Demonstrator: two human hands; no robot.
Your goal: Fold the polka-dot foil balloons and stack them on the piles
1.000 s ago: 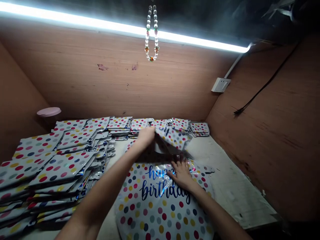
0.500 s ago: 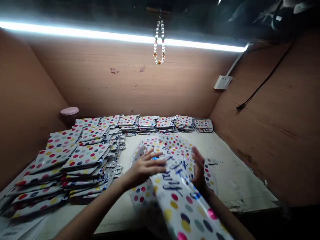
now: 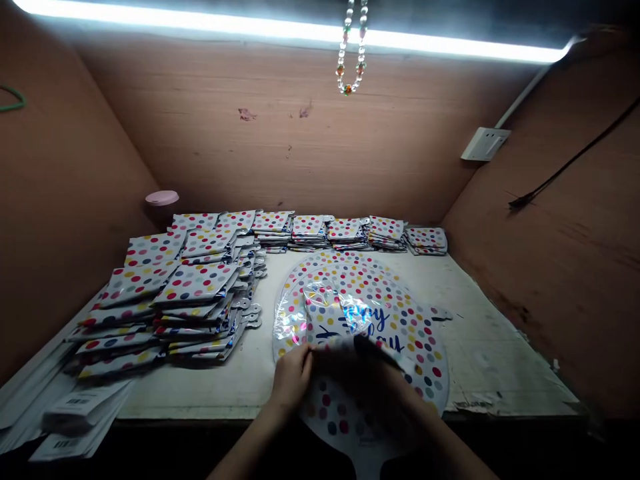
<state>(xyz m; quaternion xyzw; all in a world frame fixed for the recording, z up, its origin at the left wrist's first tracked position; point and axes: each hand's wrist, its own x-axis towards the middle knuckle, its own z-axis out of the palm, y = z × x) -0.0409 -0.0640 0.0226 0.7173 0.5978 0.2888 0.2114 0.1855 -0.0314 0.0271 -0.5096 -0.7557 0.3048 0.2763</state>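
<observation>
A round foil balloon [image 3: 380, 300], white with coloured dots and blue writing, lies flat on the worktable [image 3: 480, 360] on top of other flat ones. Its near part is folded up and over into a crumpled flap [image 3: 357, 347]. My left hand [image 3: 293, 373] is closed on the left end of that flap at the table's front edge. My right hand [image 3: 395, 390] lies in shadow just right of it, with its fingers wrapped on the same flap; they show only dimly.
Stacks of folded dotted balloons [image 3: 195, 287] fill the left of the table, and a row of smaller stacks [image 3: 345, 230] lines the back wall. Barcode-labelled papers [image 3: 75, 413] lie front left. A pink lid [image 3: 161, 197], hanging beads [image 3: 350, 60], a wall socket [image 3: 485, 143] and a cable [image 3: 565, 163] are about.
The view has pulled back and tilted. Both hands have come from the balloon's middle to its near edge, and the balloon they had lifted now lies flat with its near part folded over.
</observation>
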